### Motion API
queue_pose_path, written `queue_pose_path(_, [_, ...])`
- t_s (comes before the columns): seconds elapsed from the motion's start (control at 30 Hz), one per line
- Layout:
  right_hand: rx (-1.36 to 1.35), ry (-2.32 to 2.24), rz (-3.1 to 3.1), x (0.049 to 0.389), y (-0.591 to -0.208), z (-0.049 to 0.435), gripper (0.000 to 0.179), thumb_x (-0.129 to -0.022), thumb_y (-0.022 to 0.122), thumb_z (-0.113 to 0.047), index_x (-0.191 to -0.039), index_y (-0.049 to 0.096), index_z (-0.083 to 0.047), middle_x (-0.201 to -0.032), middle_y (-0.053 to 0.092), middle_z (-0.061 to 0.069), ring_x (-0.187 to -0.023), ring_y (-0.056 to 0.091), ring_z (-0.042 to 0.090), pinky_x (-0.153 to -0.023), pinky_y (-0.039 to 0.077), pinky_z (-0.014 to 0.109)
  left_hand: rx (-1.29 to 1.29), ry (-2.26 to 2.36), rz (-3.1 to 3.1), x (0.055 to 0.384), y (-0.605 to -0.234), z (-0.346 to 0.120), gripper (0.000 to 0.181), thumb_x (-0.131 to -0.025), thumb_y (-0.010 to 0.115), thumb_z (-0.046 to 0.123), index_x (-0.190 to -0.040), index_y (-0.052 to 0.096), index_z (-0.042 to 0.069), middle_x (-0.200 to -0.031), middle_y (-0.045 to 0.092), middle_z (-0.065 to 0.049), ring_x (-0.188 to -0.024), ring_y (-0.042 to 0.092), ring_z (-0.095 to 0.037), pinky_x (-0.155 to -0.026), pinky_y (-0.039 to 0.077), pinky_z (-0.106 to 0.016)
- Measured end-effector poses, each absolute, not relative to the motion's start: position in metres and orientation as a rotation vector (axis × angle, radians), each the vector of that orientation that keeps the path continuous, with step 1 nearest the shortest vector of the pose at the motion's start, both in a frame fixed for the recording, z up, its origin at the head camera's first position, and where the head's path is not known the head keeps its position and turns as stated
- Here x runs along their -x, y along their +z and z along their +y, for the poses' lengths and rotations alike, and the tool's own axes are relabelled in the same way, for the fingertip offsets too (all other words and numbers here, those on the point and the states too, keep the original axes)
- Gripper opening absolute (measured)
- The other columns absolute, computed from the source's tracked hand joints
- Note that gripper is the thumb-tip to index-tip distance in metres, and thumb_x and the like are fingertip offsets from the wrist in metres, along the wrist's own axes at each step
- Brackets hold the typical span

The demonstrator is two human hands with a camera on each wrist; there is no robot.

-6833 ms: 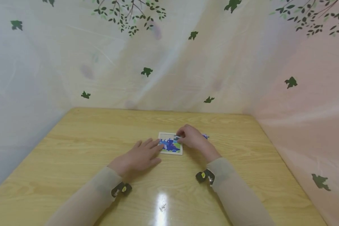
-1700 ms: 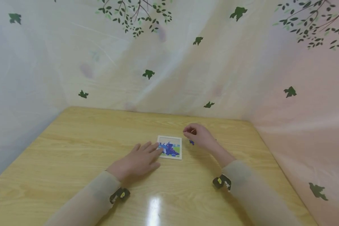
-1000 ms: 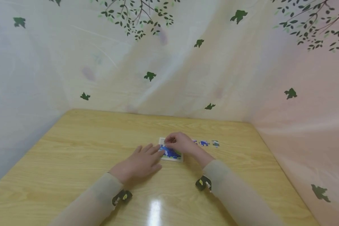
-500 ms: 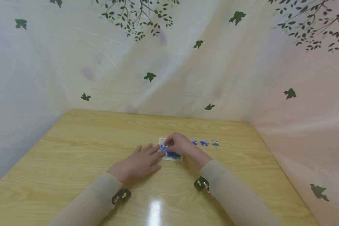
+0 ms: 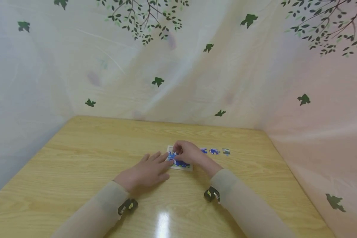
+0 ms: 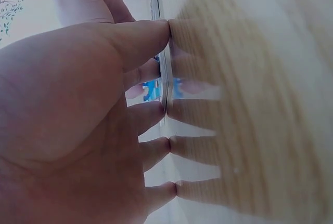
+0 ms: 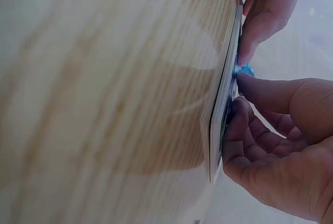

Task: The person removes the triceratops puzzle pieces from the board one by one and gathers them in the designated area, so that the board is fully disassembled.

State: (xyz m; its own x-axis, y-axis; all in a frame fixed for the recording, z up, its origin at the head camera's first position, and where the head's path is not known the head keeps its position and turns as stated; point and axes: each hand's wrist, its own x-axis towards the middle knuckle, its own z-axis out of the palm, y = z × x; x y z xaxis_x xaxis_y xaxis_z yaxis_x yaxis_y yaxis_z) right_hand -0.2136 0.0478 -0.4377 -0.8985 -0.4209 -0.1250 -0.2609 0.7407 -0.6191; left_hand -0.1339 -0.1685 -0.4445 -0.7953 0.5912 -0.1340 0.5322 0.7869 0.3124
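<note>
A jigsaw puzzle in a white frame [image 5: 182, 169] lies mid-table, its picture showing a blue dragon-like figure. My left hand [image 5: 145, 170] is flat with fingers spread. Its fingertips rest on the table and on the puzzle's left side. My right hand [image 5: 190, 153] is over the puzzle, pinching a blue puzzle piece [image 7: 246, 70] between thumb and fingers. In the right wrist view the piece is tilted up at the puzzle surface, close to a left fingertip. The right hand hides the puzzle's upper right part.
Loose jigsaw pieces lie in a row right of the puzzle: a purple-blue piece [image 5: 204, 150] partly behind the right hand, another blue piece [image 5: 214, 151], and a greyish piece [image 5: 226, 151]. A printed cloth [image 5: 178, 92] hangs behind the wooden table [image 5: 86, 148].
From the loose pieces at the right, my right hand has moved left onto the puzzle with a piece. A greyish piece formerly at the puzzle's top right lies outside it. The left hand stays put.
</note>
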Motion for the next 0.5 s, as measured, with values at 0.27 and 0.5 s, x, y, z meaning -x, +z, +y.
queue_pose_path(0.27, [0.556, -1.103, 2.611, 0.218, -0.442, 0.054, 0.008, -0.105, 0.077, -0.01, -0.107, 0.072, -0.015, -0.106, 0.07, 0.0, -0.102, 0.065, 0.019, -0.097, 0.058, 0.042, -0.84, 0.405, 2.751, 0.131, -0.442, -0.17, 0.061, -0.118, 0.049, 0.043, -0.173, 0.039, 0.018, -0.181, 0.023, -0.013, -0.168, 0.014, -0.042, -0.133, 0.008, -0.068])
queue_pose_path(0.5, [0.557, -1.304, 2.507, 0.216, -0.437, 0.067, 0.011, -0.106, 0.076, -0.014, -0.116, 0.073, -0.014, -0.11, 0.072, 0.003, -0.104, 0.067, 0.02, -0.096, 0.059, 0.039, -0.878, 0.382, 2.757, 0.132, -0.443, -0.17, 0.06, -0.119, 0.048, 0.041, -0.172, 0.04, 0.016, -0.181, 0.024, -0.015, -0.167, 0.016, -0.046, -0.131, 0.011, -0.073])
